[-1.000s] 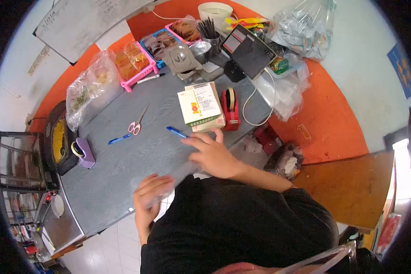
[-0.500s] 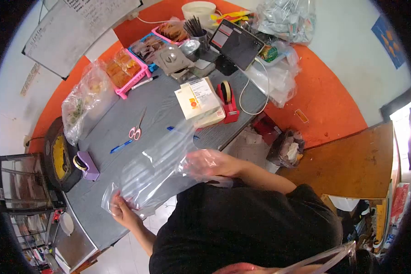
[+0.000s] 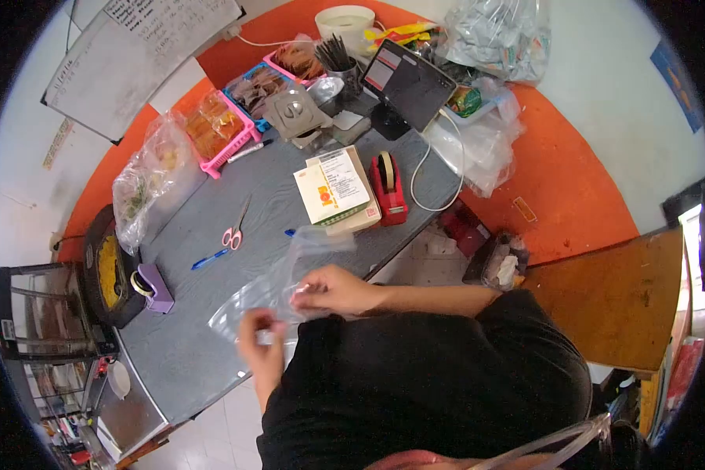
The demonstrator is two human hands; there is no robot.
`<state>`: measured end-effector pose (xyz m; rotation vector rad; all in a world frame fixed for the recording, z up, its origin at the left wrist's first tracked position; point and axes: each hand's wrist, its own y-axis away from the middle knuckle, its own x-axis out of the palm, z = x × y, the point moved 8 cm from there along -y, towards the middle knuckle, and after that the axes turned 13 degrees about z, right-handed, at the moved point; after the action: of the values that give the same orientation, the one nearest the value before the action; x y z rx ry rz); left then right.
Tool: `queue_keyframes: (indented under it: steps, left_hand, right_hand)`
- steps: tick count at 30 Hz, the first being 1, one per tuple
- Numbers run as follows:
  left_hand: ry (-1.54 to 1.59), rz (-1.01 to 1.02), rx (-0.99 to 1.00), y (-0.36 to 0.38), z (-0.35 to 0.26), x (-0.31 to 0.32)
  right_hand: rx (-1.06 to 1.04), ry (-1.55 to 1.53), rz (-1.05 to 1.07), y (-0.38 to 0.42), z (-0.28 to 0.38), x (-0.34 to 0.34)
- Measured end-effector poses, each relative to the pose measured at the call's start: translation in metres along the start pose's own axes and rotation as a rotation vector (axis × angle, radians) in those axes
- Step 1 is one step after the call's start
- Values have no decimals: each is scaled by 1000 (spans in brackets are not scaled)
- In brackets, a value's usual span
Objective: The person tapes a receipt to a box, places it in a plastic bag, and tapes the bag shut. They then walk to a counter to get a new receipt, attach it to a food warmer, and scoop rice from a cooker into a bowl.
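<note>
A clear plastic bag (image 3: 251,296) hangs spread over the near edge of the table, its far end reaching toward the white and yellow boxes. My right hand (image 3: 338,291) is closed with the bag pinched between thumb and fingers. Lower and to the left, my left hand (image 3: 262,345) has its fingers curled at the bag's near edge, somewhat blurred by motion. Beyond the bag, a blue pen (image 3: 209,259) and scissors with pink handles (image 3: 233,237) lie on the table.
A red tape dispenser (image 3: 388,188) stands beside the stacked boxes (image 3: 335,188). A purple tape dispenser (image 3: 155,288) is at the left. Pink baskets (image 3: 231,137), metal containers (image 3: 294,113) and a tablet (image 3: 410,82) with a white cable line the back of the grey table (image 3: 188,329).
My hands have come closer together, the left moving right and the right shifting slightly left. The bag, stretched wide before, is now bunched between them and covers less of the table.
</note>
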<state>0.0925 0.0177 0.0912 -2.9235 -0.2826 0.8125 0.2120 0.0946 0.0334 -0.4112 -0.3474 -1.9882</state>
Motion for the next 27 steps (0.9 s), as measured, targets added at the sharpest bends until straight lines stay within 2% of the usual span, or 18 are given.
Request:
queue_keyframes:
  steps: [1,2,3,4,8,9,11,12,13,15,17,18,19,22,23,25,26,27]
  left_hand:
    - [164,161,-158,-5,-1,28]
    - [374,119,-234,-4,12,43]
    - [371,113,-235,-4,9,45]
    - [436,131,-251,-5,8,50]
    - [661,180,-282,-5,11,62]
    - [659,173,-287,-3,21,61]
    - [1208,134,-272,3,43,68]
    - [1219,-159,-435,7,30,58]
    - [1429,-213,-558,21,67,49]
    - [1177,-414,-581,32,87,5]
    - [1229,-335,-560,44,60,-5]
    - [1289,-254,-534,44,44,-6]
    - [1287,-257,-536,45,37,-10]
    - [1208,-533,-487,52,30,-38]
    - [1203,-534,-487,55,33,-38]
    - [933,-266,-129,39,15,-44]
    - [718,-156,-76,35,6,-41]
    - [717,-152,-79,30,6,-37]
  right_hand:
    - [6,-2,9,-3,-9,0]
    - [-104,49,25,-7,-13,-2]
    - [-217,101,40,-7,-3,-1]
    - [112,65,70,0,-15,-9]
    - [-16,260,145,-5,-35,-16]
    - [-48,308,75,-5,-37,-18]
    - [-79,353,7,-3,-25,-23]
    - [-133,496,53,1,3,-21]
    - [-187,637,100,5,23,-24]
    - [-148,826,-204,23,46,-72]
    - [-230,980,-247,40,63,-87]
    - [-235,983,-246,46,72,-91]
    - [-198,927,-236,52,81,-89]
    - [-164,876,-231,62,93,-93]
    - [-167,881,-239,62,95,-95]
    - [-176,913,-247,59,101,-96]
    - [-185,947,-259,58,104,-97]
    - [-183,945,-262,53,106,-93]
